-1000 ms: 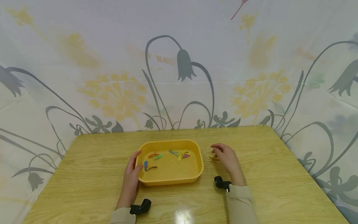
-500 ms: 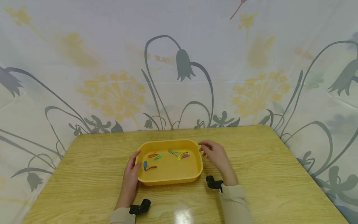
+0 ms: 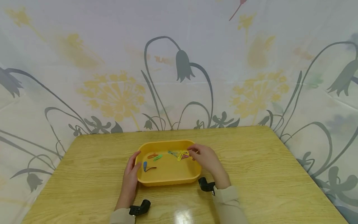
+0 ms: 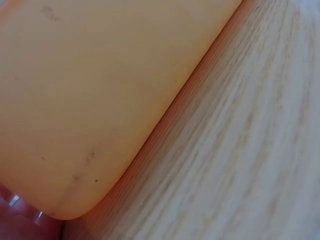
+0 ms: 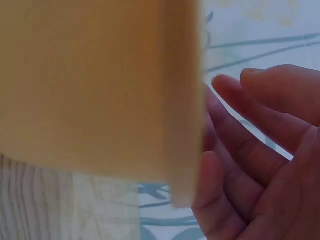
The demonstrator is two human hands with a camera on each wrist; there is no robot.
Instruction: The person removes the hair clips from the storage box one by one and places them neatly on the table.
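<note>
A yellow plastic tray [image 3: 167, 181] sits mid-table and holds several small hair clips: an orange one [image 3: 152, 155], a green one [image 3: 158, 157], a blue one [image 3: 145, 165], and a yellow one [image 3: 181, 154] among others. My left hand [image 3: 136, 160] holds the tray's left end, thumb over the rim. My right hand [image 3: 193, 152] hovers above the tray's far right corner and pinches a small yellow clip [image 3: 197, 151]. The left wrist view shows only the tray wall [image 4: 90, 90] and the table top [image 4: 240, 165]. The right wrist view shows my curled fingers [image 5: 260, 150] beside the blurred tray wall [image 5: 95, 80].
The wooden table [image 3: 265, 174] is backed and flanked by a flower-printed white cloth [image 3: 179, 77] hanging close to its far and side edges. Black wrist cameras [image 3: 139, 207] [image 3: 205, 185] sit at both sleeves.
My right hand has picked a yellow clip off the table right of the tray and carried it left over the tray. The left hand stayed put.
</note>
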